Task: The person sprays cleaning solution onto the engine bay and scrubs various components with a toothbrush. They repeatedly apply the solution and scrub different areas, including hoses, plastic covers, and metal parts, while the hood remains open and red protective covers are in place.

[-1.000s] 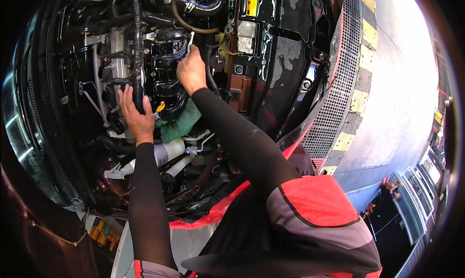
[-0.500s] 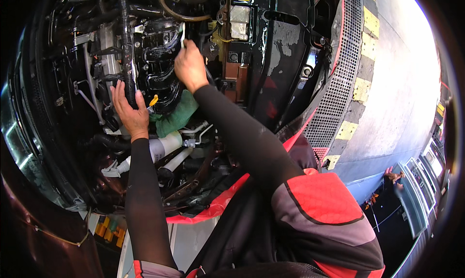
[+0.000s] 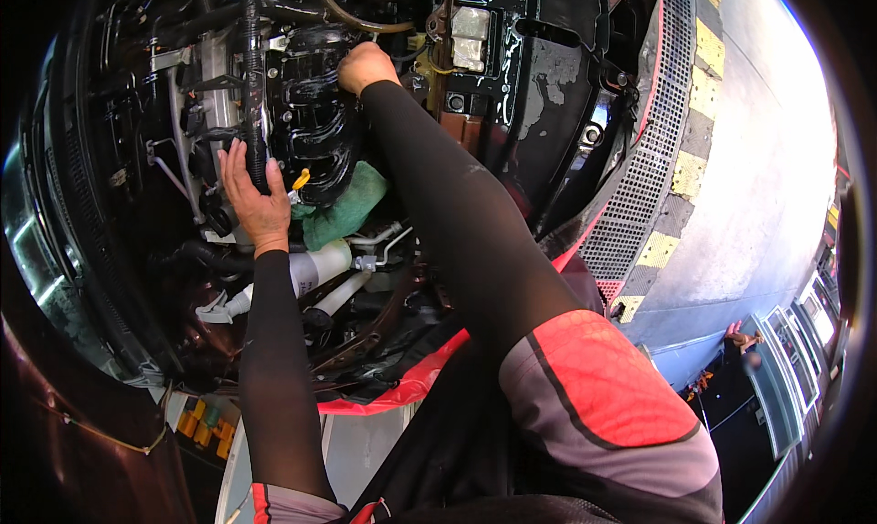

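In an open engine bay, two bare hands work over a dark, glossy engine. The left hand (image 3: pixel 258 204) lies at the lower end of a ribbed black hose (image 3: pixel 253 76), its fingers (image 3: pixel 230 169) extended and the thumb spread away from them, with nothing grasped. The right hand (image 3: pixel 367 67) is bent inward at the upper end of a row of curved black pipes (image 3: pixel 315 145), just below a thin brown hose (image 3: pixel 352 17); its fingers are curled and turned away from view, so whether they grip anything cannot be told. The curved pipes occupy the space between the hands. At their lower end stands a yellow handle (image 3: pixel 302 179), and beside it lies a bunched green cloth (image 3: pixel 352 204). Below the cloth, a white spray bottle (image 3: pixel 320 264) lies on its side, partly covered by the left forearm (image 3: pixel 285 369), its nozzle toward the left. Right of the engine run a perforated mat (image 3: pixel 630 195) and a yellow-and-dark strip (image 3: pixel 681 181).
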`<state>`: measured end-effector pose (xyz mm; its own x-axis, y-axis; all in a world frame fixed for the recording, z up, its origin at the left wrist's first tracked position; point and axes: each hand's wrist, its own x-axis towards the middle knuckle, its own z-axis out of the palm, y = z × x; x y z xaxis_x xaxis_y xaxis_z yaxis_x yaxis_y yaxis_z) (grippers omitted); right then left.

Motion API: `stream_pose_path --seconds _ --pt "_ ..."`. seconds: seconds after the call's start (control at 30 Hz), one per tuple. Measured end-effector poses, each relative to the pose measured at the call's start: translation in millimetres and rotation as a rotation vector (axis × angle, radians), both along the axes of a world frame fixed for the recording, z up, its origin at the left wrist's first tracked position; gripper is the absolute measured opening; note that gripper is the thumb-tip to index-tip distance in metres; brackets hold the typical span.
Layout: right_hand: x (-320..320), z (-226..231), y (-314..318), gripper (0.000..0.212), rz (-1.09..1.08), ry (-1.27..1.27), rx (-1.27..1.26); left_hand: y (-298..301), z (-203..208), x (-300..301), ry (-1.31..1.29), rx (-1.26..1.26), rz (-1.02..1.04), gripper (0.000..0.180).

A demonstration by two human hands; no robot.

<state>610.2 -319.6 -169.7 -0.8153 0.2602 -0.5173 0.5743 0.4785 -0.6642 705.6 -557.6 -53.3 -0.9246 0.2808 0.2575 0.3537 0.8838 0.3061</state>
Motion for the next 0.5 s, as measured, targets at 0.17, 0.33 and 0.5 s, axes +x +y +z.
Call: stream_pose_path --seconds 0.17,0.33,0.5 --pt "55.0 50.8 -8.8 0.042 -0.276 0.096 -0.177 -0.4 0.3 0.0 -0.028 0.004 0.01 0.054" --pt "109.4 25.2 -28.5 0.04 -0.209 0.096 -0.165 0.4 0.5 -0.5 -0.01 0.004 0.0 0.053" --pt "83.7 -49.2 -67.2 0.018 0.352 0.238 0.958 2.6 2.1 -0.4 0.01 0.003 -0.011 0.052"
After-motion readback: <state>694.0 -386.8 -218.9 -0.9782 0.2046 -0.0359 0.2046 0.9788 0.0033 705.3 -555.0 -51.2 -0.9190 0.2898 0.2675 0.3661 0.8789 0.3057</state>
